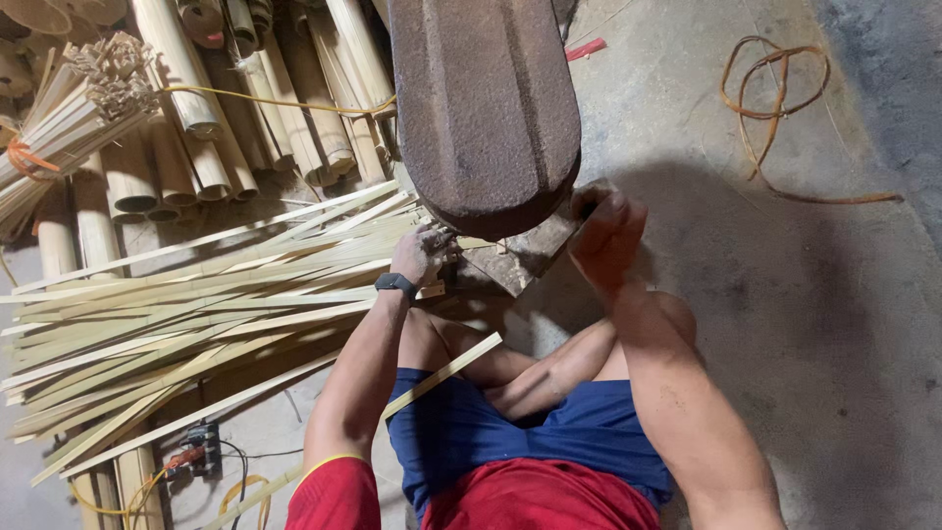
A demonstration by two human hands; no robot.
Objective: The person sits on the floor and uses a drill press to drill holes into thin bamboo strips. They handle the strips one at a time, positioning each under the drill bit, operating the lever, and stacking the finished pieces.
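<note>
My left hand (420, 253), with a dark watch (394, 285) on the wrist, is closed on a thin pale bamboo strip (446, 288) right below the rounded end of a big rusty machine housing (486, 108). My right hand (606, 234) is curled against the machine's lower right edge; what it holds is hidden. A loose bamboo strip (442, 373) lies across my left thigh. I sit cross-legged in blue shorts and a red shirt.
A wide heap of split bamboo strips (186, 314) lies at my left. Behind it are cut bamboo tubes (206, 128) and a tied bundle of slats (69, 118). A coil of orange cord (775, 98) rests on the concrete floor at right. Cables and a small device (201, 447) lie lower left.
</note>
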